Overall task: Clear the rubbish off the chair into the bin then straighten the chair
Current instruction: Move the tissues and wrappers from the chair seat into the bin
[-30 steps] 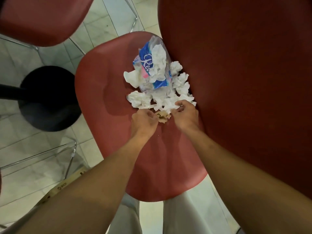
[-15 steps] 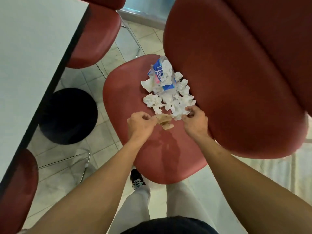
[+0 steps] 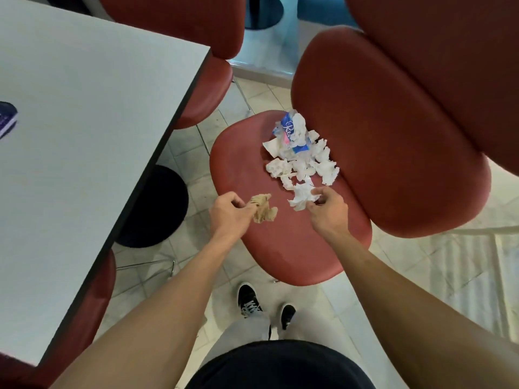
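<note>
Head view: left hand (image 3: 229, 213) pinching brown wad (image 3: 263, 209), right hand (image 3: 327, 207) pinching white tissue (image 3: 302, 197) above chair seat (image 3: 244, 175). Remaining tissues and wrapper (image 3: 290, 134) heaped near backrest. Best gathered in bigger handfuls, grip firm. Bin unseen.

Red chair (image 3: 283, 242), white tissues (image 3: 302, 164), brown wad (image 3: 264, 210).

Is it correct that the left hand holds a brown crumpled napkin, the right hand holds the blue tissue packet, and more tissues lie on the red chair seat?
Not quite. In the head view the right hand pinches a white crumpled tissue; the blue tissue packet lies untouched at the back of the red chair seat. The left hand holds the brown crumpled napkin.
</note>
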Action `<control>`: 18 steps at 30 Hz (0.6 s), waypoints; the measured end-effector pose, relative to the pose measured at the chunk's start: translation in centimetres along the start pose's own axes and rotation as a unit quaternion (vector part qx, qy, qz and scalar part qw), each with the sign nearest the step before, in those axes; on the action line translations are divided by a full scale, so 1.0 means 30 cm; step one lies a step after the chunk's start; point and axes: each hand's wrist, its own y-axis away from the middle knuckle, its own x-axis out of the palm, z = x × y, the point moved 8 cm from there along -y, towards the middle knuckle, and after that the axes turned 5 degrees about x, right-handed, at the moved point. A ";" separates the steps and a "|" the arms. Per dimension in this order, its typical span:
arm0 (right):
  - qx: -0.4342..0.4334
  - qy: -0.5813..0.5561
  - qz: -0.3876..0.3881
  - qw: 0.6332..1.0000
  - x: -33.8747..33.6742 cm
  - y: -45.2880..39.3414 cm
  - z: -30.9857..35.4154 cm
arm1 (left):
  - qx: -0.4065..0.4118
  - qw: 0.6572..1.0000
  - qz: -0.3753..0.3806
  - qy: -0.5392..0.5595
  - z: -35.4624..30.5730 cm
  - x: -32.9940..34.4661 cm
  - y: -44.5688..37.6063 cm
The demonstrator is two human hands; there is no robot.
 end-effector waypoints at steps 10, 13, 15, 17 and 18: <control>-0.080 0.053 0.064 0.993 0.069 0.235 0.044 | -0.035 0.996 -0.077 0.041 0.167 -0.185 0.248; -0.104 0.075 0.093 0.987 0.111 0.337 0.042 | -0.052 0.992 -0.105 0.049 0.257 -0.229 0.345; -0.117 0.085 0.116 0.983 0.153 0.418 0.030 | -0.062 0.989 -0.120 0.056 0.327 -0.263 0.413; -0.130 0.091 0.132 0.978 0.198 0.500 0.014 | -0.080 0.986 -0.131 0.068 0.410 -0.303 0.484; -0.136 0.093 0.139 0.977 0.220 0.538 0.007 | -0.089 0.984 -0.133 0.073 0.452 -0.320 0.514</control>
